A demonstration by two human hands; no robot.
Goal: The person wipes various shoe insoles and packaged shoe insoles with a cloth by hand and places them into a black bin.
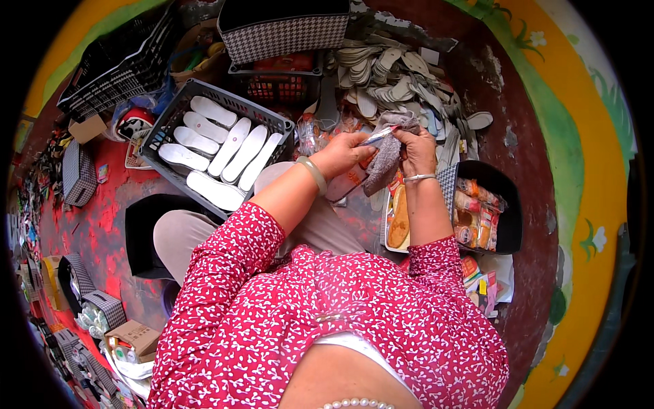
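my left hand [346, 154] grips an insole [347, 180], my right hand [417, 151] clutches a cloth [388, 153]; a loose grip could drop either.

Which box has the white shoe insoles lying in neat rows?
The dark slatted plastic crate to the left of the person's left hand. Its white insoles lie side by side; the grey ones behind are just a loose pile.

You look steeply down from your head, close above your chest and forearms, facing the red floor [102, 225]; fisheye bends the rim.
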